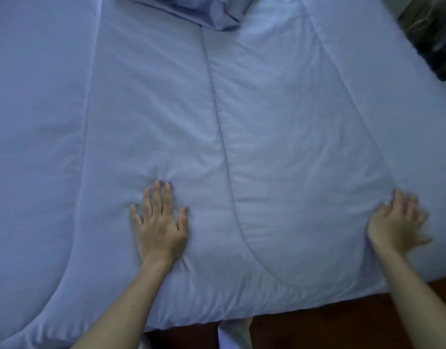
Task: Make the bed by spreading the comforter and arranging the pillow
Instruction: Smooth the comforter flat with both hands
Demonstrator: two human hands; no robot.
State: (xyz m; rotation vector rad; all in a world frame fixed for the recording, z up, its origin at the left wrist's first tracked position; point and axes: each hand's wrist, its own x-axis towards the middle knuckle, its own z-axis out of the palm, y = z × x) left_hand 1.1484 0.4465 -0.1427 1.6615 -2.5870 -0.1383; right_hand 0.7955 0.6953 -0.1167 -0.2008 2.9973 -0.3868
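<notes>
Bare forearms reach in from the bottom edge, both hands resting on a pale blue comforter (pixel 279 127) that covers nearly the whole bed. On the near edge, the left hand (pixel 160 222) lies palm down with fingers spread wide and flat, holding nothing; the fabric puckers into small creases just beyond its fingertips. Further over, the right hand (pixel 398 222) is blurred and sits on the comforter close to the right side of the bed; whether its fingers pinch the cloth or merely press it cannot be told. Stitched seams curve along the quilt between the two hands. At the top edge, a darker blue pillow (pixel 191 8) lies on the comforter, partly cut off. Below the comforter's near hem shows a dark wooden floor (pixel 330 331).
</notes>
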